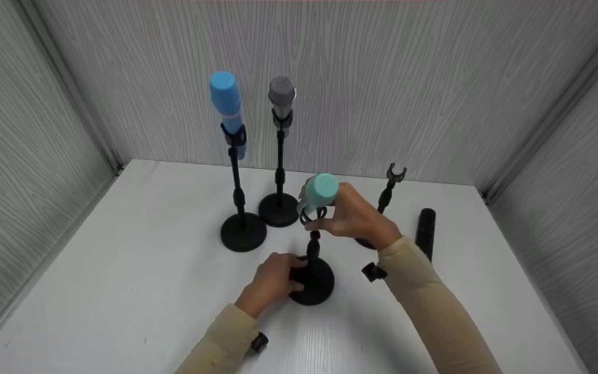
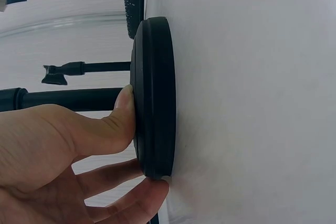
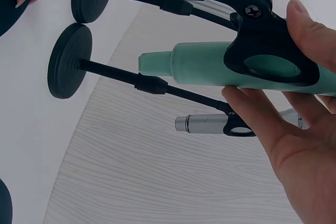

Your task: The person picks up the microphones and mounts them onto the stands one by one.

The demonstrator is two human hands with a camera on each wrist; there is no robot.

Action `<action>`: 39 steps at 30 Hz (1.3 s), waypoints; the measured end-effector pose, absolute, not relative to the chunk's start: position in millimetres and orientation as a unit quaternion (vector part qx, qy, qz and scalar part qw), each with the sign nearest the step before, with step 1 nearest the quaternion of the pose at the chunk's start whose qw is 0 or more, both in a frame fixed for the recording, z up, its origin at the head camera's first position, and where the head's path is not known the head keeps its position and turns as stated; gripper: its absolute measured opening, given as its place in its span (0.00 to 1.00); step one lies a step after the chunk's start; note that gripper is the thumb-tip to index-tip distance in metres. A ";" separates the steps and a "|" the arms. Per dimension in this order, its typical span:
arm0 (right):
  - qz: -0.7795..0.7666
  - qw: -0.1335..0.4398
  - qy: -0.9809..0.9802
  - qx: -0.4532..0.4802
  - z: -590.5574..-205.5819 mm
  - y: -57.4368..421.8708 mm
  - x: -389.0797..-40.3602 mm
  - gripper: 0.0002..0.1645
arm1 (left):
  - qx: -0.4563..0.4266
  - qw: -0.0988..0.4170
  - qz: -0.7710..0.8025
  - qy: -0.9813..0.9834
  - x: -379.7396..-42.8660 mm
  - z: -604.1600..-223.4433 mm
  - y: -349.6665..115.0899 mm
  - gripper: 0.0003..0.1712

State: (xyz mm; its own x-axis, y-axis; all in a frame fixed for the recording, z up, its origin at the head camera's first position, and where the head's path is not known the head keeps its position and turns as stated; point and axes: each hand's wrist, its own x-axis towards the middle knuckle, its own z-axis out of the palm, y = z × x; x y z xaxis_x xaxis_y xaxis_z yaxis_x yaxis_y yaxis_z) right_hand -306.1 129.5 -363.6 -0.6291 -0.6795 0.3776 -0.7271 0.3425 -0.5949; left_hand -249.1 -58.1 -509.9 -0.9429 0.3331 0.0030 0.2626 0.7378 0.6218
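A mint-green microphone (image 1: 321, 189) sits in the clip (image 3: 278, 59) of a black microphone stand, its head tilted up toward the head camera. My right hand (image 1: 353, 214) holds it at the clip, fingers along the microphone's body and thumb by the clip in the right wrist view. Low down, my left hand (image 1: 273, 275) grips the stand's round base (image 1: 321, 283). In the left wrist view the thumb presses the base's top while fingertips curl at its edge. The base looks flat on the white table.
Behind stand a blue microphone (image 1: 225, 96) and a silver microphone (image 1: 282, 92), each on a black stand. To the right, a stand with a bare clip (image 1: 396, 173) is partly behind the right hand. A black microphone (image 1: 425, 228) lies beyond the right sleeve. Grey walls enclose the table.
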 end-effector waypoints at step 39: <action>0.387 0.026 -0.825 0.411 -372.8 136.8 -302.9 0.18 | 0.158 0.058 0.321 0.932 -249.2 -509.9 -58.6 0.27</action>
State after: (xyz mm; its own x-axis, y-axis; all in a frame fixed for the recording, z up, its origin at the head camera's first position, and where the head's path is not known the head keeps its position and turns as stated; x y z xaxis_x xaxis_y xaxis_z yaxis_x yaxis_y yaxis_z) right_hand -302.9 136.8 -372.8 -0.6601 -0.6588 0.3609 -0.6987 0.3620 -0.6170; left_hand -249.2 -58.6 -509.9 -0.9437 0.3307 -0.0063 0.2565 0.7437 0.6174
